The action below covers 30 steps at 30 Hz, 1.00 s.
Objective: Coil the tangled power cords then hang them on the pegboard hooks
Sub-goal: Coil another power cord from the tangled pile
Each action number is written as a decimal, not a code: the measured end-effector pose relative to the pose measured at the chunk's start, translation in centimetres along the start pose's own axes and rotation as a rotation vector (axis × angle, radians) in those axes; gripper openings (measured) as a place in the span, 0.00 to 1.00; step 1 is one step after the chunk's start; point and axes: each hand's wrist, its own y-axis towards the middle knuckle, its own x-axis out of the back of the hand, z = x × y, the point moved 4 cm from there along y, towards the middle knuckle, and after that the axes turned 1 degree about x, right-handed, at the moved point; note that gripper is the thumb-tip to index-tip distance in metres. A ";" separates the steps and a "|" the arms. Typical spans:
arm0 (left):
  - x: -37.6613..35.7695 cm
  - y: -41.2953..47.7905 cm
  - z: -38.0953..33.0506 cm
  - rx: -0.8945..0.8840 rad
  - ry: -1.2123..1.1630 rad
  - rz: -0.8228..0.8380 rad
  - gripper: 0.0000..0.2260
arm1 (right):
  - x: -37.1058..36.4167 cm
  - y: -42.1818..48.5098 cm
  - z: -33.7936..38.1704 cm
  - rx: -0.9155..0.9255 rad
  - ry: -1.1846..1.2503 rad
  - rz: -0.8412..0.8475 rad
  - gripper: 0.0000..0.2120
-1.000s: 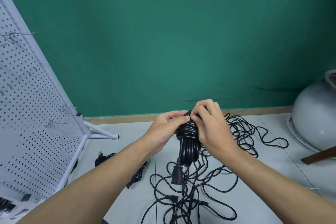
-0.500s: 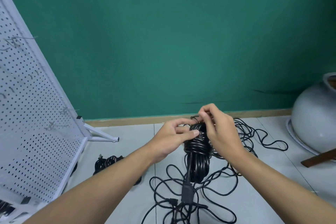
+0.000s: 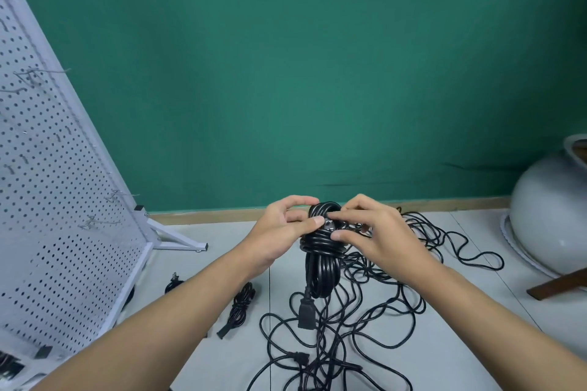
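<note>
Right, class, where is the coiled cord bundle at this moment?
Head view, centre: the coiled cord bundle is held up between the left hand and right hand, above the tangled cords on the floor, right of the pegboard.

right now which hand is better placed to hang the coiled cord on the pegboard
Probably the left. The left hand grips the coiled cord on the side nearer the pegboard; the right hand pinches it from the far side.

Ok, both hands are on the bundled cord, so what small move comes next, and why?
Probably tuck the loose end under the wrap. The left hand holds the coiled cord at its wrapped top while the right hand pinches there, so the wrap looks unfinished. Hanging it on the pegboard would come after.
</note>
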 end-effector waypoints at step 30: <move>1.4 -4.2 -1.4 0.088 -0.052 0.114 0.18 | -4.0 1.1 3.7 0.080 -0.057 0.029 0.09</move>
